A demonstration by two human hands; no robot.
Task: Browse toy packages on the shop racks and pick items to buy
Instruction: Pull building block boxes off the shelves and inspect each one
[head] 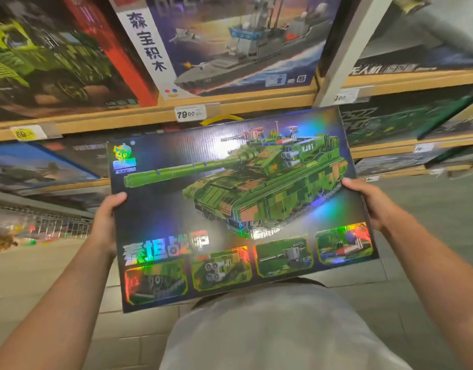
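While held flat at chest height for inspection, one tank box (238, 206) occupies the near field, printed face tilted up toward the wearer so the artwork can be read.

Item 1: tank box, quantity one. Holographic foil front, green brick-built tank, four small inset panels along the lower edge. Yellow carry handle (222, 119) at the far edge. Clear of the shelves, supported only at its two short sides.

Item 2: hands, quantity two. Left hand (105, 222) grips the left edge, thumb lying on the front, fingers hidden behind. Right hand (368, 202) grips the right edge likewise. Judged a balancing hold for a wide, thin carton.

Item 3: warship box (230, 41), quantity one, standing face-out on the upper shelf (139, 116) directly beyond, leaned back for display.

Item 4: green vehicle box (51, 62), quantity one, left of the warship box, blurred.

Item 5: price tags, four legible as tags on the shelf lips; the central price tag (188, 113) reads 79.00. Others too blurred to read with certainty.

Status: browsing; selection judged undecided.
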